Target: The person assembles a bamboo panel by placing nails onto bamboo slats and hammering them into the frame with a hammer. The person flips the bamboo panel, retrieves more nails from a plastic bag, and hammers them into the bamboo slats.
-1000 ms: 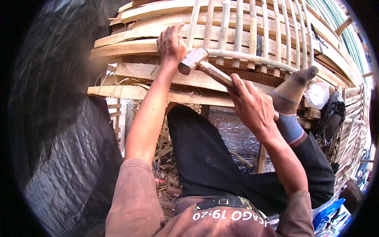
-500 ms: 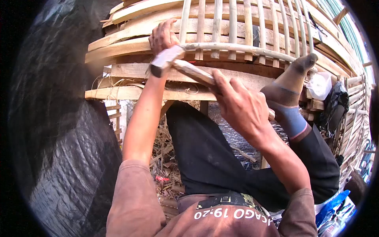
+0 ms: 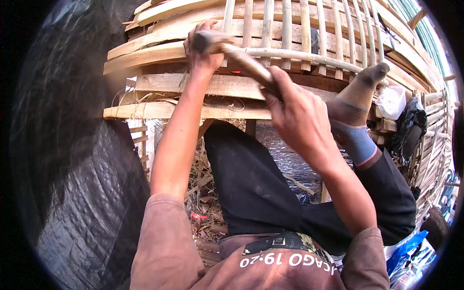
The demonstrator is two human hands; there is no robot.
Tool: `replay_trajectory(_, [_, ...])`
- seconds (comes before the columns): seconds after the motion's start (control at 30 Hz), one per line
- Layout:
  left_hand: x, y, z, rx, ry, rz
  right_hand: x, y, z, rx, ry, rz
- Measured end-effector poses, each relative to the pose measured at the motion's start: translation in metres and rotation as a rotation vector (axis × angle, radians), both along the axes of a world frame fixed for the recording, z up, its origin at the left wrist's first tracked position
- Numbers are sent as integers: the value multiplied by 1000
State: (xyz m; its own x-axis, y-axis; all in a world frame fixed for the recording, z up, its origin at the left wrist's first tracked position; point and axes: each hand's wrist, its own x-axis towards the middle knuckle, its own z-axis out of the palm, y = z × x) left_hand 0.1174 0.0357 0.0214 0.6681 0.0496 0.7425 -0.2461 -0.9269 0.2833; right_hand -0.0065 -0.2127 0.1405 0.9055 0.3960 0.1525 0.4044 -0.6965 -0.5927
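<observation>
Hammer (image 3: 249, 62) clamped in right hand (image 3: 304, 120); blurred head (image 3: 209, 42) partly hides left hand (image 3: 200, 62), grip unclear

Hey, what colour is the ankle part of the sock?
The ankle part is mainly blue; it shows best in the head view.

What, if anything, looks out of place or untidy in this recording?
The socked foot sits up near the right end of the crosswise pole: an odd spot for a foot. Dry litter and a red scrap lie strewn below, looking untidy. No damage stands out, though the blurred hammer hides part of the left hand.
</observation>
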Motion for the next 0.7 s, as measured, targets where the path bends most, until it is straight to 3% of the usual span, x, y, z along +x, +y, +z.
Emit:
replay_trajectory(0.03, [0, -2, -1, -31, 34, 92, 7, -4, 0, -100, 169, -79])
replay_trajectory(0.1, [-4, -5, 4, -37, 66, 74, 8, -8, -8, -14, 74, -28])
replay_trajectory(0.2, [-7, -12, 12, -183, 179, 75, 11, -9, 2, 66, 198, -43])
replay_trajectory(0.3, [-5, -9, 9, -155, 167, 77, 23, -8, 27, 142, 206, -37])
replay_trajectory(0.37, [-3, -8, 8, -156, 159, 102, 29, -12, 37, 163, 64, 7])
replay_trajectory(0.43, [-5, -9, 7, -118, 69, 58, 32, -17, 35, 115, 146, -3])
replay_trajectory(0.47, [-5, -10, 9, -172, 173, 77, 33, -23, 22, 49, 130, -11])
replay_trajectory(0.57, [-6, -8, 9, -151, 168, 62, 41, -37, -13, 6, -62, 15])
replay_trajectory(0.7, [-1, -7, 1, -128, 118, 105, 34, -36, 24, 72, 158, -65])
